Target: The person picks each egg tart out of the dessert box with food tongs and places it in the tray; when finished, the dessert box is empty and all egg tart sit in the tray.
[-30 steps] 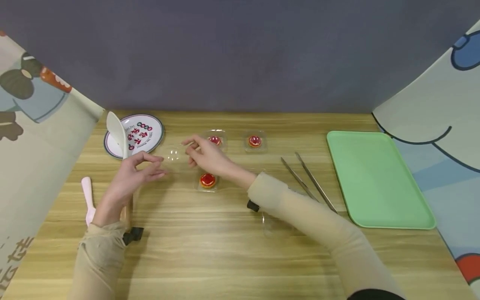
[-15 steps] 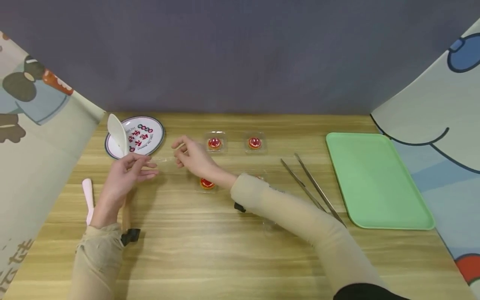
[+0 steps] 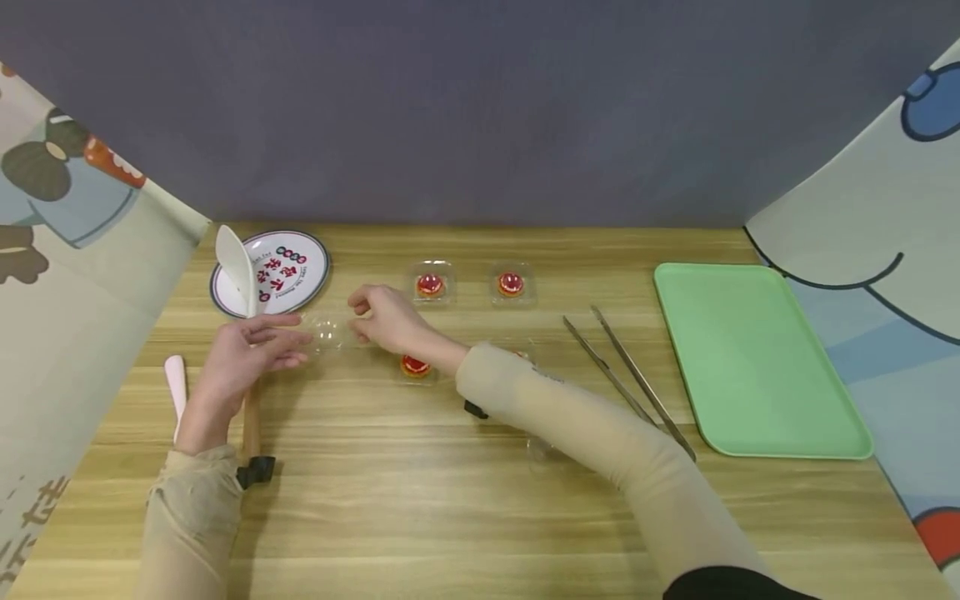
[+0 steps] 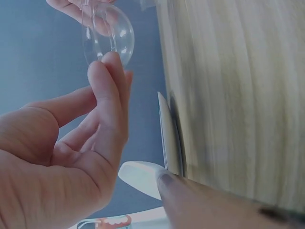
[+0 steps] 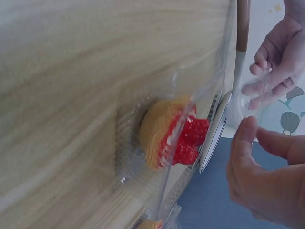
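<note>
A clear plastic domed lid is held above the table between my two hands. My left hand pinches its left side; in the left wrist view, the fingertips meet the lid's near edge. Opposite, my right hand holds the other side between thumb and fingers. Below the right hand sits a red-topped tart in a clear tray. That tart shows large in the right wrist view, with a clear plastic edge crossing in front. Two more tarts, at the back left and back right, also sit in clear trays.
A white spoon with a wooden handle lies partly over a patterned plate. A pink utensil is at far left. Tongs and a green tray lie right. Clear plastic shows beside my right sleeve.
Both hands have shifted slightly left with the lid. It tilted nearly edge-on half a second ago and now shows its dome again. The back-left tart has come out from behind the right hand.
</note>
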Demonstrator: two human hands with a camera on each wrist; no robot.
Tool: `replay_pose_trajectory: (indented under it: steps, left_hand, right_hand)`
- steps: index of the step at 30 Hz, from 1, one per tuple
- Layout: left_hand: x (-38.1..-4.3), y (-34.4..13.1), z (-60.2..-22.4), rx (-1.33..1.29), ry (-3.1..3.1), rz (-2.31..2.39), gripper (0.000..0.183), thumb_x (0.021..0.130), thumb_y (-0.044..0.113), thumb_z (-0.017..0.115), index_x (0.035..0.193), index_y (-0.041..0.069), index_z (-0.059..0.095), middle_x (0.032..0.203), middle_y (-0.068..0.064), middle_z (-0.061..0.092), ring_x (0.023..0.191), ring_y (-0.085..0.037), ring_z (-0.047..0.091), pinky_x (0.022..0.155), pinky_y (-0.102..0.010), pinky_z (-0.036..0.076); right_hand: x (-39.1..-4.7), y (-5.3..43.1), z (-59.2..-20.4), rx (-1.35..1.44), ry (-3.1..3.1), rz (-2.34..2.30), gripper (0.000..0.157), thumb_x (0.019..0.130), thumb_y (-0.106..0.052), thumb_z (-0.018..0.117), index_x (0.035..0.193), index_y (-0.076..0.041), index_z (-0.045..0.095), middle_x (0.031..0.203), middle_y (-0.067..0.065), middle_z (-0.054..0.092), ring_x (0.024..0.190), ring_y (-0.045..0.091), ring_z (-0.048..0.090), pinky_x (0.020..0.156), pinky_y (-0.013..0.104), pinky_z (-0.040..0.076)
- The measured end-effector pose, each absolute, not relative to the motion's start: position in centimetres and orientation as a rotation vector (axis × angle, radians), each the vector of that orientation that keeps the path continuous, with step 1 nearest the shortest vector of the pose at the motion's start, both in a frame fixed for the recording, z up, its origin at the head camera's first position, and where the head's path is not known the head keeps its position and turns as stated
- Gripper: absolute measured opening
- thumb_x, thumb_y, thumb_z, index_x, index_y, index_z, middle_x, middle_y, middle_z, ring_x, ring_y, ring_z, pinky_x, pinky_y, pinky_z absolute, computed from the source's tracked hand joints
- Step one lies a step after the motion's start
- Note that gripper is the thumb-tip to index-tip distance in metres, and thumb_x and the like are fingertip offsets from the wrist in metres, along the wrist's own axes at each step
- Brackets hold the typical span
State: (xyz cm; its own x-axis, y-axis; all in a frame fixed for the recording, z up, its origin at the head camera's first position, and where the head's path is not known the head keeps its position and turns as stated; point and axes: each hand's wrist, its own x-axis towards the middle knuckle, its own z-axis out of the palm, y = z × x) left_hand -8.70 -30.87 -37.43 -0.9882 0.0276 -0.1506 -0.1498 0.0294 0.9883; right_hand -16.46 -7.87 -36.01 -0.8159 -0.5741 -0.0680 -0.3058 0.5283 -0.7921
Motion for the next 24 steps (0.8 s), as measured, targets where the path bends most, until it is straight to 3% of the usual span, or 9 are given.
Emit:
replay_pose_trajectory:
  steps: [3, 8, 9, 12, 15, 17, 21, 23, 24]
  left_hand:
    - [-8.66, -30.87, -37.54, -0.140, 2.205, 2.024, 0.035, 0.104, -0.009, 0.062, 0.133, -0.024, 0.052, 0.093, -0.001, 0.078, 0.074, -0.014, 0.077, 0.073, -0.026, 0.067]
    - [-8.84, -30.53, -37.83, -0.139, 2.346, 1.791, 0.045, 0.104, -0.011, 0.060, 0.141, -0.029, 0.043, 0.096, -0.001, 0.071, 0.075, -0.010, 0.075, 0.077, -0.026, 0.067]
    - [-8.90, -30.48, -37.90, -0.138, 2.358, 1.759, 0.045, 0.104, -0.011, 0.059, 0.141, -0.029, 0.042, 0.097, -0.002, 0.071, 0.075, -0.009, 0.075, 0.077, -0.026, 0.067]
    - [-8.94, -30.61, -37.99, -0.142, 2.355, 1.720, 0.046, 0.103, -0.013, 0.058, 0.142, -0.029, 0.041, 0.098, -0.002, 0.071, 0.075, -0.010, 0.075, 0.078, -0.026, 0.067]
    - [-8.95, -30.72, -38.01, -0.151, 2.344, 1.699, 0.046, 0.103, -0.014, 0.058, 0.143, -0.029, 0.041, 0.098, -0.003, 0.071, 0.076, -0.010, 0.075, 0.078, -0.026, 0.067]
    - [-8.95, -30.77, -37.98, -0.152, 2.343, 1.689, 0.046, 0.103, -0.014, 0.058, 0.143, -0.028, 0.042, 0.099, -0.003, 0.072, 0.076, -0.010, 0.074, 0.078, -0.026, 0.067]
    - [-8.95, -30.84, -37.94, -0.144, 2.348, 1.675, 0.045, 0.103, -0.014, 0.058, 0.143, -0.029, 0.041, 0.099, -0.003, 0.073, 0.076, -0.010, 0.074, 0.078, -0.026, 0.067]
    - [-8.93, -30.84, -37.91, -0.149, 2.347, 1.670, 0.046, 0.103, -0.014, 0.058, 0.143, -0.029, 0.041, 0.100, -0.003, 0.073, 0.077, -0.010, 0.074, 0.079, -0.027, 0.067]
    - [-8.92, -30.82, -37.88, -0.153, 2.347, 1.665, 0.046, 0.103, -0.014, 0.058, 0.143, -0.029, 0.041, 0.100, -0.004, 0.073, 0.077, -0.010, 0.074, 0.079, -0.027, 0.067]
  right_hand:
    - [-16.62, -8.03, -36.01, -0.733, 2.441, -1.109, 0.038, 0.101, 0.000, 0.071, 0.138, 0.005, 0.066, 0.127, 0.016, 0.075, 0.103, 0.017, 0.075, 0.087, 0.009, 0.055]
    - [-16.79, -8.20, -36.19, -0.814, 2.473, -0.885, 0.043, 0.098, 0.002, 0.072, 0.140, 0.003, 0.066, 0.133, 0.014, 0.073, 0.124, 0.019, 0.068, 0.104, 0.013, 0.051]
    - [-16.79, -8.16, -36.29, -0.839, 2.476, -0.858, 0.039, 0.098, 0.002, 0.073, 0.136, 0.003, 0.069, 0.130, 0.013, 0.074, 0.120, 0.017, 0.068, 0.105, 0.014, 0.051]
    - [-16.81, -8.13, -36.48, -0.911, 2.457, -0.810, 0.003, 0.097, 0.003, 0.072, 0.100, 0.002, 0.071, 0.093, 0.006, 0.072, 0.084, 0.010, 0.062, 0.080, 0.010, 0.048]
    - [-16.78, -8.01, -36.53, -0.940, 2.413, -0.841, 0.038, 0.096, 0.006, 0.072, 0.072, -0.007, 0.045, 0.070, 0.000, 0.045, 0.065, 0.009, 0.037, 0.060, 0.017, 0.032]
    - [-16.73, -7.95, -36.50, -0.957, 2.411, -0.841, 0.049, 0.095, 0.006, 0.073, 0.069, -0.012, 0.036, 0.068, -0.003, 0.040, 0.064, 0.009, 0.035, 0.058, 0.018, 0.030]
    - [-16.62, -7.89, -36.46, -0.982, 2.428, -0.823, 0.048, 0.095, 0.004, 0.074, 0.069, -0.013, 0.038, 0.073, -0.004, 0.045, 0.070, 0.010, 0.041, 0.062, 0.018, 0.035]
    - [-16.58, -7.89, -36.47, -0.989, 2.433, -0.793, 0.041, 0.097, 0.003, 0.072, 0.072, -0.008, 0.042, 0.075, 0.000, 0.045, 0.069, 0.012, 0.040, 0.061, 0.019, 0.034]
    - [-16.53, -7.88, -36.49, -0.983, 2.443, -0.788, 0.030, 0.098, 0.002, 0.072, 0.076, -0.005, 0.052, 0.078, 0.000, 0.053, 0.072, 0.011, 0.046, 0.064, 0.016, 0.038]
